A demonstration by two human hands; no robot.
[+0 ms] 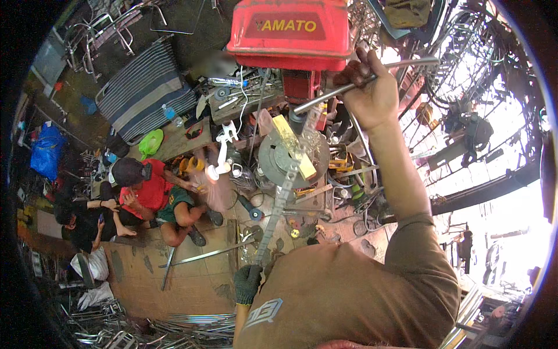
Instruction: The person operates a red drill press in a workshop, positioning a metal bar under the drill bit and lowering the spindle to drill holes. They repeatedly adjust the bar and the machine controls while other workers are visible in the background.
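Note:
My left hand [248, 284], in a dark knitted glove, is closed around the near end of a long perforated metal strip [278, 209]. The strip runs away from me and up onto a yellow block [294, 146] on the round table [273, 157] of a red drill press [290, 35]. Metal shavings [309, 142] lie around the strip there. My right hand [372, 87], bare with dark-stained fingers, is wrapped around a slanting steel bar [331, 100] beside the press head. Where the drill tip meets the strip is hard to make out.
Left of the press, a person in a red shirt [152, 186] sits low, beside another in dark clothes [81, 227]. An angle grinder [251, 210] and loose metal bars [203, 255] lie on the floor. A white fan [224, 148] stands near the cluttered bench [247, 104]. Metal scrap crowds the right.

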